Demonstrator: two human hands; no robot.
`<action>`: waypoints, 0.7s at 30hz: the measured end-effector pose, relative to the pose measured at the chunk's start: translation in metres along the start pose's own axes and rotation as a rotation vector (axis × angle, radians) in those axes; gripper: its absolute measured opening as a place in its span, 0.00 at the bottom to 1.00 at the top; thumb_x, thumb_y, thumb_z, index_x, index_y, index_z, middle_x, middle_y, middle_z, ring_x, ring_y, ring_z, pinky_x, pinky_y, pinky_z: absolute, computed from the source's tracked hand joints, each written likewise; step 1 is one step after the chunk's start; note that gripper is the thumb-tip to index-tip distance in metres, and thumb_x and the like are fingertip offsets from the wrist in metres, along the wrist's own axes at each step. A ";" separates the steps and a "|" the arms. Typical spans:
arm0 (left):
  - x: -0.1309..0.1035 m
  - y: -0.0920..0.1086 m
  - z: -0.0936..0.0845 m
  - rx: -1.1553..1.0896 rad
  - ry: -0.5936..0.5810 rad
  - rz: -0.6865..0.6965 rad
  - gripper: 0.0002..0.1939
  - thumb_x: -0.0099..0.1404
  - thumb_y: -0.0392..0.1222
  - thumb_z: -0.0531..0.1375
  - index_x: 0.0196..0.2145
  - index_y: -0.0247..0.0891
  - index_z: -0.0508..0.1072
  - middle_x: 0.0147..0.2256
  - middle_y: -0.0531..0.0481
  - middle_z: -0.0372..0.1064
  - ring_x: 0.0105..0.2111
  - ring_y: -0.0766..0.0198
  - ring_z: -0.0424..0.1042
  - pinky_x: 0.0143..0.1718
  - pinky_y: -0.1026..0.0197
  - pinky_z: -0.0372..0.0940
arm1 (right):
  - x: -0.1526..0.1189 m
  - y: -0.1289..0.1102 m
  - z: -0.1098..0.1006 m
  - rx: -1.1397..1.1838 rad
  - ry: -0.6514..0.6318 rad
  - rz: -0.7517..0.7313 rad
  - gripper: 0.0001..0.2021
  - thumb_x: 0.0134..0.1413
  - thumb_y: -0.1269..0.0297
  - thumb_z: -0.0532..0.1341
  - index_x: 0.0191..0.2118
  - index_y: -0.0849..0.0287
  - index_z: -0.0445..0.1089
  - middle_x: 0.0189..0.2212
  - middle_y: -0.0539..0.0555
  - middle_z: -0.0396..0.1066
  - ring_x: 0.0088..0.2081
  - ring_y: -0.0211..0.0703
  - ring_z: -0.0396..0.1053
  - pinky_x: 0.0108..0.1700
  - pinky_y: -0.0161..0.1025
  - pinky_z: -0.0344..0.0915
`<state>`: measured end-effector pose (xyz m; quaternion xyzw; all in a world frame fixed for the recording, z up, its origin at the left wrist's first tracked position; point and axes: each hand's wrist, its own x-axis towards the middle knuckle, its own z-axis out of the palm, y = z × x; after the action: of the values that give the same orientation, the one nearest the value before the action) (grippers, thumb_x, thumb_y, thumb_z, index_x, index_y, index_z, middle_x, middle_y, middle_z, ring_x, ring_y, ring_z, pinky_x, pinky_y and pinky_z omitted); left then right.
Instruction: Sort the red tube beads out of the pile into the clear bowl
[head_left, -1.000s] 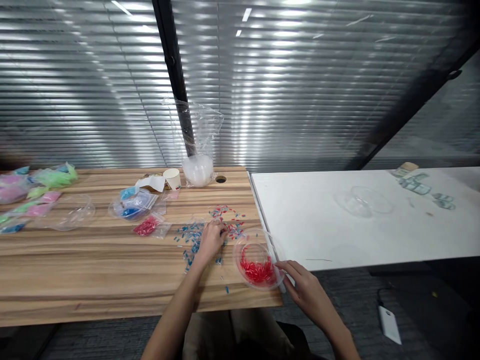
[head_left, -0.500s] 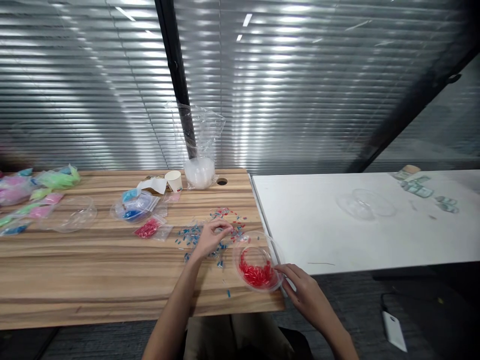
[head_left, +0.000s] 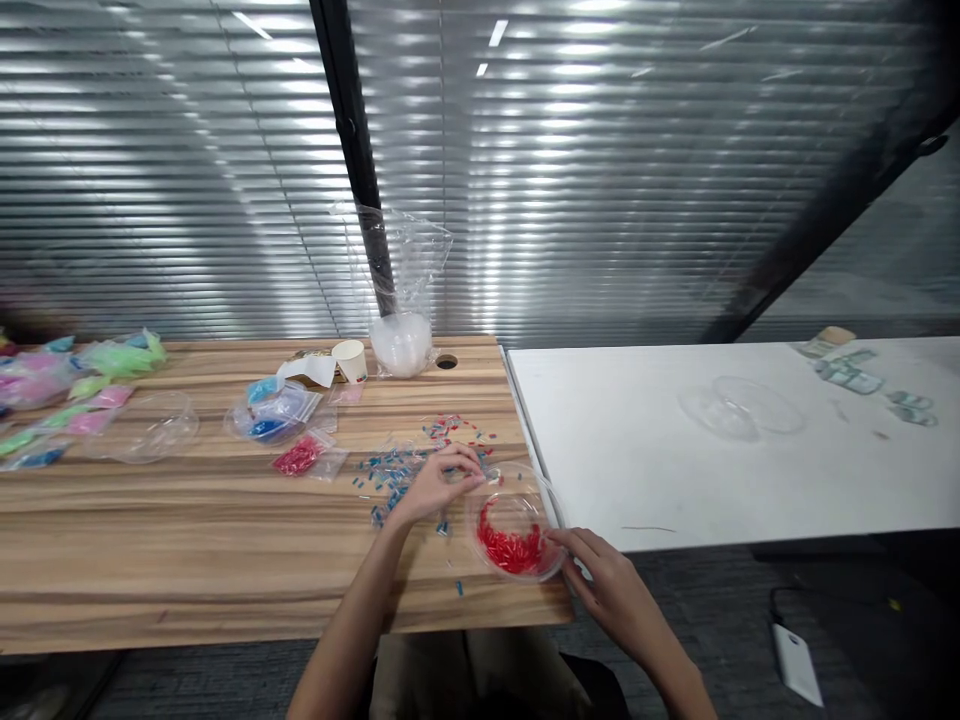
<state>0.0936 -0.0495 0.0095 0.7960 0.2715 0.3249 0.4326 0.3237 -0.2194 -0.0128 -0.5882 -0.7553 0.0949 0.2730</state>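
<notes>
A clear round plastic bowl [head_left: 513, 512] rests at the right end of the wooden table, and small red tube-like pieces [head_left: 510, 550] lie heaped in its near side. My right hand [head_left: 616, 592] pinches the bowl's right rim between thumb and fingers. Over the bowl's upper left rim, my left hand [head_left: 442, 482] has its fingertips pressed together; whatever they hold is too small to make out. Beneath and behind that hand spread loose blue pieces [head_left: 391, 468], with scattered red pieces [head_left: 448, 424] farther back. One blue piece [head_left: 460, 588] lies apart near the front edge.
Left of the spill are a bag of red pieces [head_left: 300, 455] and a clear bowl with blue bags [head_left: 266, 415]. A paper cup [head_left: 349, 360] and a plastic bag with white contents [head_left: 402, 345] stand behind. A white table [head_left: 600, 430] adjoins on the right.
My left hand has moved right, from above the loose pieces to the bowl's upper left rim. The right hand keeps its place on the bowl.
</notes>
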 end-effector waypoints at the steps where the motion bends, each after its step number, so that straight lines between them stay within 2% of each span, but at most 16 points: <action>1: 0.001 -0.005 -0.001 0.060 0.071 -0.025 0.09 0.63 0.44 0.60 0.31 0.38 0.76 0.36 0.46 0.72 0.40 0.60 0.70 0.46 0.57 0.64 | 0.000 0.000 0.000 0.000 0.001 -0.002 0.15 0.60 0.71 0.50 0.50 0.54 0.66 0.42 0.55 0.73 0.42 0.45 0.71 0.43 0.44 0.71; 4: 0.002 -0.021 -0.003 0.318 0.281 -0.121 0.08 0.64 0.41 0.58 0.31 0.37 0.76 0.34 0.46 0.73 0.38 0.59 0.70 0.44 0.56 0.64 | 0.000 0.001 0.001 0.004 0.009 -0.004 0.15 0.60 0.72 0.50 0.50 0.54 0.66 0.42 0.55 0.73 0.42 0.45 0.71 0.43 0.43 0.71; 6: 0.001 -0.030 -0.004 0.452 0.325 -0.151 0.07 0.64 0.38 0.58 0.32 0.37 0.76 0.35 0.46 0.72 0.39 0.58 0.69 0.44 0.55 0.64 | 0.001 0.000 0.001 0.009 0.015 -0.001 0.15 0.59 0.72 0.50 0.49 0.55 0.67 0.41 0.56 0.73 0.42 0.45 0.72 0.43 0.43 0.71; 10: 0.000 -0.038 -0.001 0.598 0.260 -0.153 0.06 0.62 0.34 0.58 0.33 0.37 0.76 0.36 0.46 0.71 0.39 0.58 0.69 0.43 0.56 0.63 | 0.003 -0.001 -0.001 0.018 0.011 0.008 0.15 0.60 0.71 0.50 0.48 0.55 0.67 0.41 0.56 0.73 0.41 0.45 0.72 0.42 0.42 0.72; 15: 0.000 -0.042 0.005 0.623 0.205 -0.147 0.06 0.59 0.31 0.60 0.31 0.37 0.76 0.35 0.46 0.71 0.39 0.58 0.68 0.43 0.56 0.62 | 0.003 -0.001 -0.003 0.024 0.010 -0.021 0.14 0.61 0.70 0.50 0.49 0.55 0.66 0.42 0.55 0.73 0.41 0.45 0.72 0.42 0.42 0.72; 21: 0.000 -0.045 0.007 0.643 0.191 -0.147 0.06 0.59 0.31 0.60 0.32 0.36 0.77 0.35 0.44 0.71 0.38 0.57 0.68 0.43 0.56 0.62 | 0.002 0.002 -0.001 0.020 0.012 -0.024 0.14 0.61 0.70 0.50 0.50 0.55 0.65 0.41 0.55 0.73 0.41 0.46 0.72 0.41 0.43 0.72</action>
<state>0.0921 -0.0314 -0.0324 0.8358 0.4558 0.2641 0.1545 0.3258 -0.2172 -0.0126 -0.5768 -0.7599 0.0956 0.2842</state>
